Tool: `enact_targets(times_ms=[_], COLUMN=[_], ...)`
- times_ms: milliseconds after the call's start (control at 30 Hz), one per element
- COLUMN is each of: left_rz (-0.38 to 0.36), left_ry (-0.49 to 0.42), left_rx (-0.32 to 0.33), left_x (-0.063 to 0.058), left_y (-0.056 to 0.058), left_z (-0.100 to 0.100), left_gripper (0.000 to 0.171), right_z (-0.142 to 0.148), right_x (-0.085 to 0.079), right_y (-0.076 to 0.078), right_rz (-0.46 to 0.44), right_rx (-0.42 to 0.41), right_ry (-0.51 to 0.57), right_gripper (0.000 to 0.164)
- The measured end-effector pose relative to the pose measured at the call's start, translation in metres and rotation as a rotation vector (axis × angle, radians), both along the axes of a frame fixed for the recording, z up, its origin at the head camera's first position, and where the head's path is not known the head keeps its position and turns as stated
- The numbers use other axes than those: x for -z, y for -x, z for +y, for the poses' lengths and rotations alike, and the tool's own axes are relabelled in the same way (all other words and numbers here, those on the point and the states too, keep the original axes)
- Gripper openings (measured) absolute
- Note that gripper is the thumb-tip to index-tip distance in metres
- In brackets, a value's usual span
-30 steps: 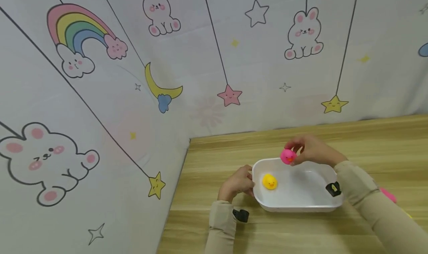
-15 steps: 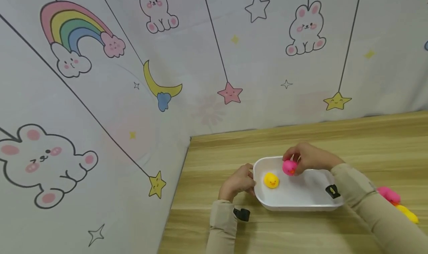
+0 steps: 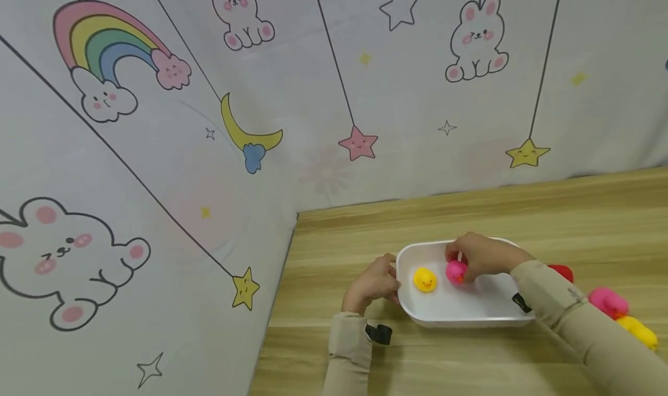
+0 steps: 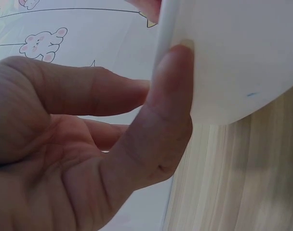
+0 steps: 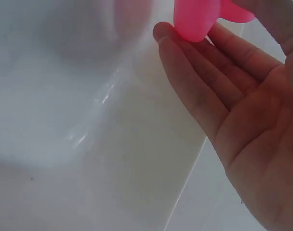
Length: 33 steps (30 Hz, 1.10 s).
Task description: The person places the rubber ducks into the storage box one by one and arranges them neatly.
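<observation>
A white plastic tub [image 3: 459, 313] stands on the wooden table, with a yellow rubber duck [image 3: 425, 280] inside at its left end. My left hand [image 3: 371, 284] holds the tub's left end; up close in the left wrist view, the thumb [image 4: 173, 82] lies along the white wall. Inside the tub, toward the back, my right hand [image 3: 482, 254] pinches a pink rubber duck [image 3: 456, 272] low over the bottom. In the right wrist view part of that duck [image 5: 197, 17] shows between thumb and fingers, and the rest is cut off by the frame.
Right of the tub lie another pink duck [image 3: 607, 302], a yellow duck [image 3: 638, 332] and a red object [image 3: 562, 272] partly hidden by the right sleeve. A printed white cloth wall [image 3: 323, 181] borders the table [image 3: 334, 233] at the back and left.
My right hand has lowered the pink duck from above the tub's back rim down into the tub. My left hand stays at the tub's left end. The red object has come into view.
</observation>
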<state>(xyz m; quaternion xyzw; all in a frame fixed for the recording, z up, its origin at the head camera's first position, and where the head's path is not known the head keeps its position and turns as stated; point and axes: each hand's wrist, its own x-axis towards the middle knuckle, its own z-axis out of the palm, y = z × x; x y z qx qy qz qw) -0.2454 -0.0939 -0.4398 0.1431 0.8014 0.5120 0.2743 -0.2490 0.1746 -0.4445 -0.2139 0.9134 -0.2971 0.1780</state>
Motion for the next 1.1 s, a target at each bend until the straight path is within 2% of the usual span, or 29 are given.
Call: enact_targets(times_ms=[167, 267, 733, 933, 1100], left_rz=[-0.005, -0.005, -0.005, 0.003, 0.000], left_ry=[0.002, 0.006, 0.006, -0.002, -0.033], left_rx=[-0.002, -0.005, 0.000, 0.009, 0.021], left_x=[-0.003, -0.004, -0.002, -0.001, 0.002], left_y=[0.000, -0.001, -0.004, -0.003, -0.003], left_z=[0.000, 0.001, 0.003, 0.001, 0.002], left_gripper=[0.056, 0.056, 0.055, 0.056, 0.054], right_z=[-0.002, -0.003, -0.004, 0.002, 0.020], right_x=[-0.001, -0.001, 0.006, -0.014, -0.032], right_y=[-0.003, -0.004, -0.012, -0.015, -0.021], right_rz=[0.053, 0.072, 0.112, 0.044, 0.038], right_rx=[-0.010, -0.013, -0.009, 0.029, 0.045], right_ry=[-0.111, -0.140, -0.172, -0.132, -0.062], right_gripper=[0.032, 0.033, 0.045, 0.054, 0.055])
